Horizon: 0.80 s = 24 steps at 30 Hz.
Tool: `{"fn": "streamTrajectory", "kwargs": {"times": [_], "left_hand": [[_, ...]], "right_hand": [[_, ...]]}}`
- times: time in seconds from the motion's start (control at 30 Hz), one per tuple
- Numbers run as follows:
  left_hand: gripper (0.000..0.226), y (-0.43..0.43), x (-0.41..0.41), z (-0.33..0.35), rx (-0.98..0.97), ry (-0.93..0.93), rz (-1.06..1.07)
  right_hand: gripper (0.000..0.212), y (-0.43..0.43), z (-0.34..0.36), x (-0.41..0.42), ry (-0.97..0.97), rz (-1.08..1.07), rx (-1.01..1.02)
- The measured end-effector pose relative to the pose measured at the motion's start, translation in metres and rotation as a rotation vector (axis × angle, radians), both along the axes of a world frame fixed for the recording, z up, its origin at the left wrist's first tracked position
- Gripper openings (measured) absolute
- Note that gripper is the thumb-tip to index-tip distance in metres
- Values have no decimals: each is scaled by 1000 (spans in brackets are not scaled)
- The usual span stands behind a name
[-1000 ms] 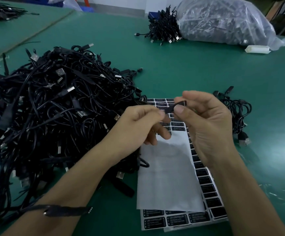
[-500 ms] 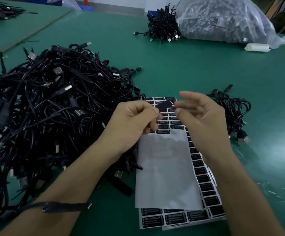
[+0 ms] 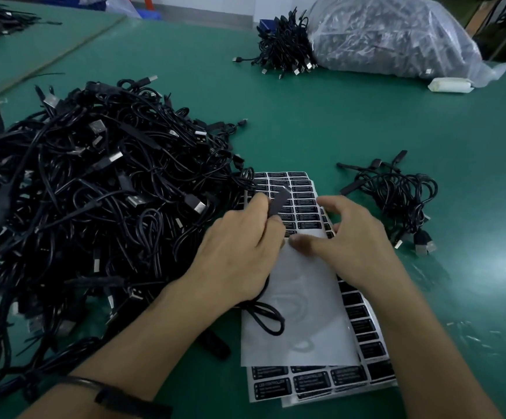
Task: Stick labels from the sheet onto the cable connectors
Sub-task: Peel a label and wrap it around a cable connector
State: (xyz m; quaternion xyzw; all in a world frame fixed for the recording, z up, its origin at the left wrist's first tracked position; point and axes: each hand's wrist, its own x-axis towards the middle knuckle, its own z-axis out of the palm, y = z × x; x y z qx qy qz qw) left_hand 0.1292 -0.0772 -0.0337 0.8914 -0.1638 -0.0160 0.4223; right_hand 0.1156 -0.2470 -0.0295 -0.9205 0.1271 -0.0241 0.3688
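Our cable pile lies at our left and a small bunch at our right, likely finished ones, so work can pass across the label sheet between them. Our left hand pinches the connector, which juts up past its fingertips over the sheet's top labels, probably offered for sticking. Our right hand is spread and seems to hold nothing, with its thumb low at the label rows near the connector, probably to peel one.

Black cables on a green table; black labels gridded on a white sheet.
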Motion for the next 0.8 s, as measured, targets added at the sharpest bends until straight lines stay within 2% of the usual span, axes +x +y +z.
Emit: {"fn": "streamTrajectory", "kwargs": {"times": [0.2,0.3,0.5,0.7,0.8], "left_hand": [[33,2,1,-5,-166,-54,-13],[41,2,3,-8,-97,-65,-31],[58,2,6,-11,208,-104,-111],[63,2,5,-9,287,-80,-154],[65,2,4,-7,280,-60,-150]], "right_hand": [[63,-8,-4,1,-98,-61,71],[60,-7,-8,2,-144,-67,45],[64,-14,-10,0,-47,-128,0],[70,-17,-7,2,17,-180,145],[79,-14,-7,1,52,-156,11]]}}
